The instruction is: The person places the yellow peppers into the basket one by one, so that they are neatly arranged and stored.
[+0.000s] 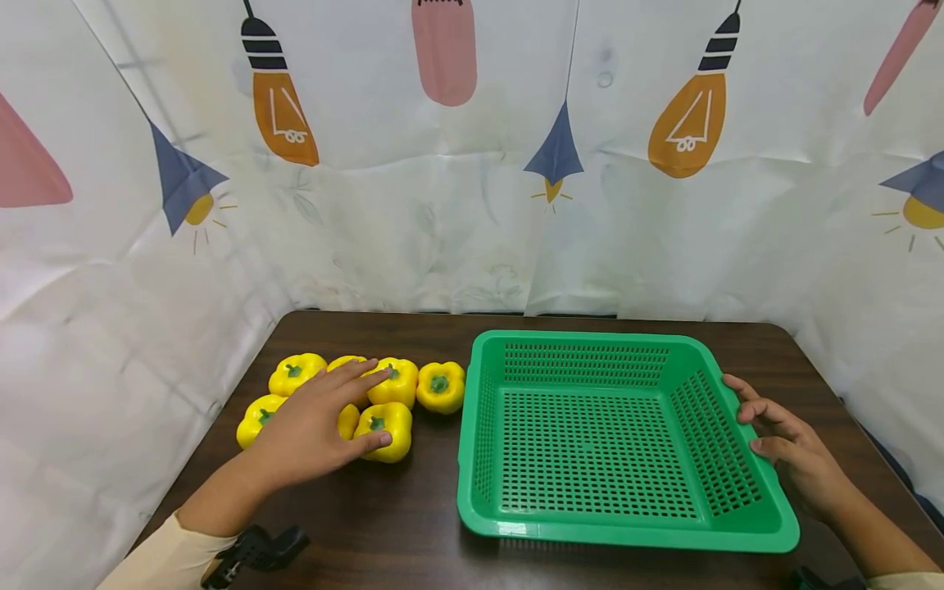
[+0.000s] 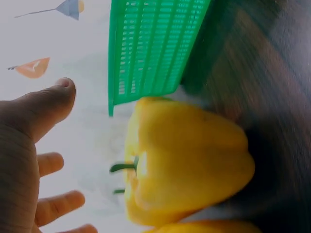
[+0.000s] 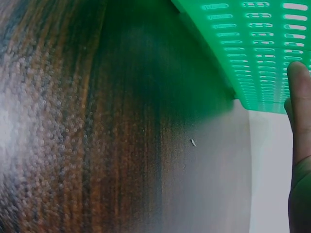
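Several yellow bell peppers with green stems lie grouped at the table's left. My left hand is over the group with fingers spread, hiding some of them; in the left wrist view a pepper is beside the hand, apart from it. A green perforated basket, with nothing in it, occupies the middle and right. At its right rim is my right hand, fingers slightly bent against the edge; the right wrist view shows a finger along the basket's outer side.
The dark wooden table has rounded back corners. Behind and at both sides hangs a white sheet printed with lamps and bulbs. A black strap device is on the left wrist. The rightmost pepper stands close to the basket's left side.
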A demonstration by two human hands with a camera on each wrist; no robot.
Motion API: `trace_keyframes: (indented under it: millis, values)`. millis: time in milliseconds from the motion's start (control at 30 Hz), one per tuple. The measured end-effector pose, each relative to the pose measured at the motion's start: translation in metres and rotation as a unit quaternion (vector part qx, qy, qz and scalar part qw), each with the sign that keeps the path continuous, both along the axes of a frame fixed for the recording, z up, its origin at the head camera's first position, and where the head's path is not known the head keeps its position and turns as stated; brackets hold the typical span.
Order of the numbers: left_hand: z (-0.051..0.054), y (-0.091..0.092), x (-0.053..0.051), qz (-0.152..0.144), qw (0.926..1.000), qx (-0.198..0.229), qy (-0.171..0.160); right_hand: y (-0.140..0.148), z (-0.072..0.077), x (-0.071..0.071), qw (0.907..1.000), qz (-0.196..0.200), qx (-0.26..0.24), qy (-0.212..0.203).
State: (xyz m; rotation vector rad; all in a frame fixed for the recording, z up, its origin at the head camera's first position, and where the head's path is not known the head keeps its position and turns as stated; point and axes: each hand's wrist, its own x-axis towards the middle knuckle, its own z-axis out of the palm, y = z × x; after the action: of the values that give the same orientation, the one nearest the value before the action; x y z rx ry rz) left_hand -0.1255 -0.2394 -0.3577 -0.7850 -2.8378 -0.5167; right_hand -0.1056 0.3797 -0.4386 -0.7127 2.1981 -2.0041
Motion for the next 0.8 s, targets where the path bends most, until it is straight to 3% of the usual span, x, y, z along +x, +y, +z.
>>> trace_keyframes:
  millis: [333,600,800]
  values:
    - [-0.003,-0.027,-0.008,-0.003,0.999,0.035,-0.029,-0.003,0.001,0.002,1.0,-0.006,-0.002,-0.006]
    - [-0.003,-0.043,-0.007,0.004,0.9971,0.053,-0.054,-0.004,0.004,0.001,0.9999,-0.012,0.008,-0.002]
    - [-0.001,-0.053,-0.004,0.013,0.9975,0.06,-0.034,-0.004,0.005,0.001,0.9999,-0.011,0.013,0.001]
